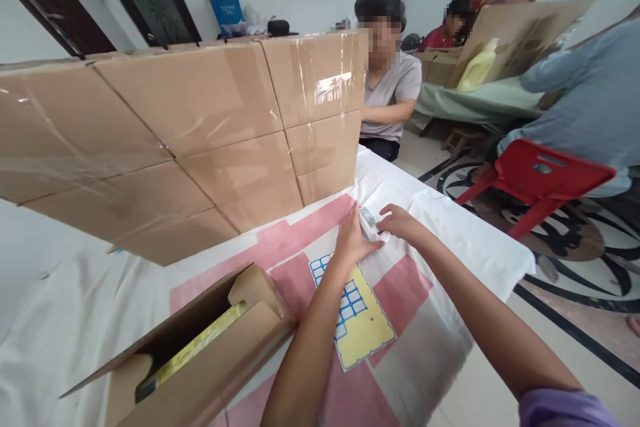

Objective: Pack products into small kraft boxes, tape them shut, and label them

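Note:
My left hand (353, 239) and my right hand (399, 221) meet over the table near the foot of a taped cardboard wall (200, 127). Between them is a small white packet (370, 222) with a greenish mark. My left hand's fingers lie along the packet's left side. My right hand's fingertips pinch its right end. The packet sits just above a white, pink and yellow cloth (360, 320) that covers the table.
An open cardboard box (200, 360) with a yellow-green strip inside lies at the near left. A person in a grey shirt (390, 87) sits behind the wall. A red plastic chair (535, 180) stands to the right, and other people sit further back.

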Tool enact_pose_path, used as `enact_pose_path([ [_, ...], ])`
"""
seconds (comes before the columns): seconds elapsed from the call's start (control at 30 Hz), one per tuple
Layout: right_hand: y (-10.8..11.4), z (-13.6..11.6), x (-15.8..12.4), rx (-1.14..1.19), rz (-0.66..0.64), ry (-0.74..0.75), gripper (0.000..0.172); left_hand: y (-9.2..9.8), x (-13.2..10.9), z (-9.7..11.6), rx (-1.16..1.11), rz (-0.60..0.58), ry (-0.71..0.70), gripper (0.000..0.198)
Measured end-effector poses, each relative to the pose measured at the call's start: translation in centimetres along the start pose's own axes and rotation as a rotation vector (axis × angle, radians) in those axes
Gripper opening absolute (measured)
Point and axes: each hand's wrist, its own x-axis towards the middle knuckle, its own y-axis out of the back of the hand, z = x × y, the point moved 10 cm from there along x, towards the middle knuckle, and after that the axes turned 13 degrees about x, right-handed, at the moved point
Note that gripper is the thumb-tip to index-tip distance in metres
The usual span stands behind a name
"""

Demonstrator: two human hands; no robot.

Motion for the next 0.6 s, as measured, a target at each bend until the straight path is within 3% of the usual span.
enact_pose_path([
  [0.2, -0.7, -0.8, -1.2, 0.106, -0.065, 0.024, 0.040, -0.7, -0.2, -0.6, 0.005, 0.059, -0.018, 0.120],
  [0.43, -0.1, -2.0, -2.1, 0.202, -0.056, 0.094, 0.036, -0.8, 0.0, -0.8, 0.035, 0.057, 0.001, 0.117],
  [0.6, 0.3, 0.3, -3.7, 0.228, -0.039, 0.046, 0.034, -0.8, -0.1, -0.8, 0.040, 0.053, 0.009, 0.118],
])
